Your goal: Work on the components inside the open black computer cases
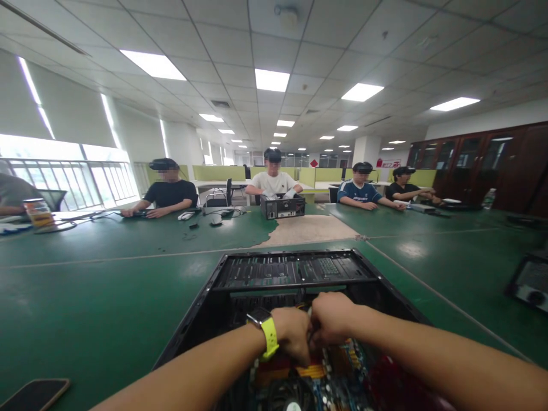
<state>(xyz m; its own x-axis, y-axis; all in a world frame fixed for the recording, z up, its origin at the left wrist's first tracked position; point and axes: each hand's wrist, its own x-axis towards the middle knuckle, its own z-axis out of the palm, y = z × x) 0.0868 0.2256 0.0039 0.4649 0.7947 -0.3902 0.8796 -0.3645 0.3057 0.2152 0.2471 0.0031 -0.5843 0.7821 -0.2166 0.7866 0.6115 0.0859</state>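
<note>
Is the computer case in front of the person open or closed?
Open: the computer case has no top panel, and both hands reach inside above the motherboard.

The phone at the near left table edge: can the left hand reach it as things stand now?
Probably yes. The phone lies on bare table outside the computer case, though the left hand is busy inside it.

Both bare forearms reach forward from the bottom edge and meet at the middle; the left hand (293, 337) is curled into a loose fist, knuckles up, its back turned to the camera; a watch with a yellow-green strap (269, 337) circles the left wrist; the right hand (331, 317) is likewise curled, knuckles up, pressed against the left so that the two touch; the fingers of both fold down out of sight, so what either grip encloses cannot be told.
</note>
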